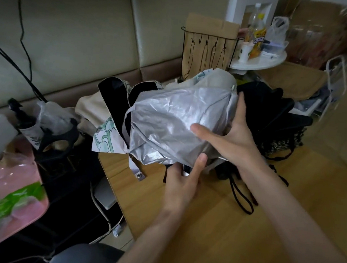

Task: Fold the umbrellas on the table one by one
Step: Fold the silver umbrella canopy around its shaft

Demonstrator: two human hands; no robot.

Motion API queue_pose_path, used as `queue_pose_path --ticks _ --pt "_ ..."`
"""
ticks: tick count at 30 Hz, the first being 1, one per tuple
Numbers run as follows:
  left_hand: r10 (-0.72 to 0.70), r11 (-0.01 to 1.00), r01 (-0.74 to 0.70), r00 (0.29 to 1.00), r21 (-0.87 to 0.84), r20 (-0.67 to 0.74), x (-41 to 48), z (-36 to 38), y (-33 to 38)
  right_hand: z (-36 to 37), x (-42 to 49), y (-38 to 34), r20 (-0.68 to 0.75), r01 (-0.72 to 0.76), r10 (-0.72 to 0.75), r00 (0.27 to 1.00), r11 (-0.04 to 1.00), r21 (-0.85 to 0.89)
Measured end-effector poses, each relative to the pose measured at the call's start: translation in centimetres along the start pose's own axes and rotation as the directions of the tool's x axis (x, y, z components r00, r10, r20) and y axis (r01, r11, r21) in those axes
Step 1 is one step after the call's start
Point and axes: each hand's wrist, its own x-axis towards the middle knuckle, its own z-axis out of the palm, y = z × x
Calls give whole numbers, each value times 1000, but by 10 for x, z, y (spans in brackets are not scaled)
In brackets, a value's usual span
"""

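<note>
Above the bench (211, 230), the left hand (181, 185) pinches the silver umbrella (168, 126) at its lower edge, while the right hand (231, 137) clasps its crumpled cloth, fingers curled behind.

No text can be read for certain. The only printed label is on a yellow drink bottle (256, 36) standing on a round white table (268, 63). Its bold pale characters on a dark band are too blurred to make out.
</note>
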Motion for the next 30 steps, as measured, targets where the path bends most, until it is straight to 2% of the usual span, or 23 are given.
queue_pose_path --ticks 1,3,4,5,7,8,10,11,15,18,21,23,25,27,28,30 --pt "40 999 -39 999 20 -36 2 -1 -6 -2 -1 -5 -70 12 -21 997 992 -126" --pt "123 990 -115 987 79 -102 6 -2 -14 -4 -6 -16 -197 180 -270 943 907 -381" --pt "153 984 -142 982 107 -112 7 -3 -18 -1 -10 -23 -163 289 -389 907 854 -432" --pt "178 980 -163 975 117 -133 9 -2 -22 5 -13 -30 -74 359 -431 899 825 -436" --pt "174 981 -158 973 113 -151 12 -2 -27 25 -20 -41 145 428 -415 898 751 -503" --pt "159 982 -142 976 124 -148 14 -3 -32 37 -23 -44 212 451 -409 888 678 -580" --pt "139 987 -124 979 100 -152 17 -7 -42 58 -24 -39 240 476 -442 864 568 -671" --pt "126 988 -112 982 103 -142 16 -7 -41 66 -23 -35 222 480 -469 855 554 -680" --pt "88 990 -64 978 129 -190 15 -5 -35 74 -17 -31 139 525 -543 828 664 -533" --pt "19 997 -1 971 78 -237 17 -2 -35 67 -17 -42 107 490 -491 865 779 -391" --pt "-25 1000 29 971 12 -238 13 -1 -32 60 -17 -54 37 428 -438 898 850 -308" --pt "-4 999 13 970 37 -243 12 0 -31 62 -19 -60 43 387 -398 916 853 -351" --pt "50 996 -34 976 77 -213 12 -1 -32 68 -24 -62 56 373 -404 913 771 -517" --pt "52 995 -34 979 96 -199 12 -3 -33 71 -26 -65 28 390 -455 890 727 -565" --pt "53 995 -33 977 98 -208 11 -3 -31 72 -24 -65 1 399 -466 885 758 -517" --pt "47 993 -25 979 113 -198 9 -3 -25 68 -18 -65 -94 401 -437 895 878 -261"
